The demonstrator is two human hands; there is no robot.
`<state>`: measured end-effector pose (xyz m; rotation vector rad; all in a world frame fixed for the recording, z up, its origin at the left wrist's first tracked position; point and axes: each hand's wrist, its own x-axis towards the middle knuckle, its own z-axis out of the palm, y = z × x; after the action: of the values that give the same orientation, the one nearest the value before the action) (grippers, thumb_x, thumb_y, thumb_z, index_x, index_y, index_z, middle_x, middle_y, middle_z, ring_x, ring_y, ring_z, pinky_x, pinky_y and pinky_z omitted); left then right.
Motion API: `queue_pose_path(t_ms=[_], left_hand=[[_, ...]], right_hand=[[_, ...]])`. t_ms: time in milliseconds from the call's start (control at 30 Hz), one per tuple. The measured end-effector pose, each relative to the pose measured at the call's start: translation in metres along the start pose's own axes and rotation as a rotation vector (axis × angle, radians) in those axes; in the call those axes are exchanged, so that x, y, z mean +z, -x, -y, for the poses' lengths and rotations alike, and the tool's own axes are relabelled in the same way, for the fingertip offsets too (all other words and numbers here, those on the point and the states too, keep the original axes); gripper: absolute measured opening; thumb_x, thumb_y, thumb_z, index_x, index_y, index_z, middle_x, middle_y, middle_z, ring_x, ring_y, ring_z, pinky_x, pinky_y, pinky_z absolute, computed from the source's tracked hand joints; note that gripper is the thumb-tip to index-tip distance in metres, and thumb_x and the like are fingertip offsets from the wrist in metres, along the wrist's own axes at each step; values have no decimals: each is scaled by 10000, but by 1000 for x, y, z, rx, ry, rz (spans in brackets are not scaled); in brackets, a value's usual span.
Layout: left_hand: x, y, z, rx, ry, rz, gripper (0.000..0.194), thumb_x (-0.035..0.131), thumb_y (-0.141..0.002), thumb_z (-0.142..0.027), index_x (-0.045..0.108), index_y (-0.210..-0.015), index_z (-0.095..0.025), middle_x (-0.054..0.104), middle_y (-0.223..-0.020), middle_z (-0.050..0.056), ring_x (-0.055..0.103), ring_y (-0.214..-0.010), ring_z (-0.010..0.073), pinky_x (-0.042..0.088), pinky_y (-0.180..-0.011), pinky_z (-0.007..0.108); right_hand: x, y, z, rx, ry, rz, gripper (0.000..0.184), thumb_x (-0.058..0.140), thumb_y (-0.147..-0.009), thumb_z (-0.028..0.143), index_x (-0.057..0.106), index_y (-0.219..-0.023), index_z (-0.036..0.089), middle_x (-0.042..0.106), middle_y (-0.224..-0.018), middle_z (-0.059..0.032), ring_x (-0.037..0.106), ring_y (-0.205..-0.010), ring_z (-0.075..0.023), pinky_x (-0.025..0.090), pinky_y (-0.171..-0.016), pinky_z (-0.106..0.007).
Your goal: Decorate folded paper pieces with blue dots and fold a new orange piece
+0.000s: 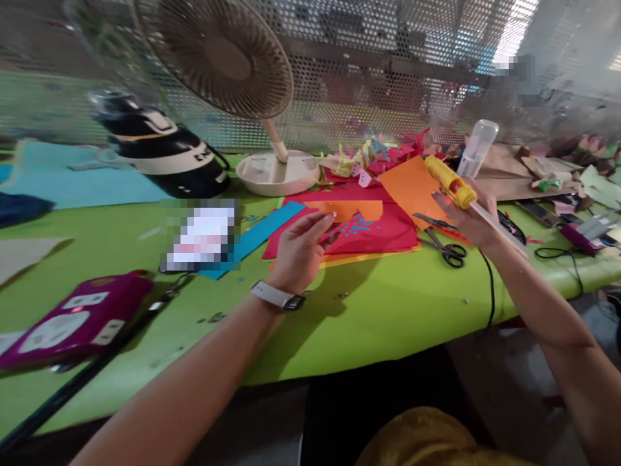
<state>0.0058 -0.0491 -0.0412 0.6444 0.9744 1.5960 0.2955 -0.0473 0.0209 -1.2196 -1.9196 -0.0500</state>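
Note:
My right hand is closed round a yellow glue gun, with a clear glue stick poking out of its back toward me and a black cord hanging down from the wrist. My left hand, with a white watch on the wrist, hovers over the red paper. Its fingers are pinched on the edge of a small orange paper piece. Small blue cut-outs lie scattered on the red sheet. An orange sheet lies tilted just behind.
Black scissors lie right of the red paper. A table fan on a round base, a black bag, a blue paper strip, a magenta power strip, a clear bottle and paper scraps crowd the green table.

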Motion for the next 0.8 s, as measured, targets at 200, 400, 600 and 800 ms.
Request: queue_pose_path(t_ms=[200,400,600,800], left_hand=[[6,-4,-16,43,71,-118,150,740,-684,-50,682,-685,-189,736,-651,-23,689,-603,122,528,-578,222],[8,-8,-23,41,136,-184,195,662,-738,11,656,-676,-174,728,-625,-31,699,-593,122,532,-573,224],[5,-14,-26,74,161,-228,208,644,-786,7,653,-681,-172,720,-612,-26,682,-574,112,526,-581,228],[2,-20,-26,102,172,-230,189,664,-767,-6,648,-700,-182,720,-642,-24,668,-592,120,516,-604,252]], right_hand=[[-48,28,-77,198,436,125,368,636,-787,572,604,-869,214,662,-897,-87,609,-785,-232,439,-691,-336],[-61,64,-143,351,496,356,491,729,-671,571,655,-986,202,665,-1025,-124,631,-929,-283,486,-771,-370],[-98,46,-152,286,294,664,540,717,-673,499,680,-1123,204,693,-1177,-127,636,-1083,-321,499,-933,-442],[-83,24,-81,210,351,556,337,554,-863,450,718,-1021,202,745,-1043,-102,687,-944,-275,511,-836,-389]])
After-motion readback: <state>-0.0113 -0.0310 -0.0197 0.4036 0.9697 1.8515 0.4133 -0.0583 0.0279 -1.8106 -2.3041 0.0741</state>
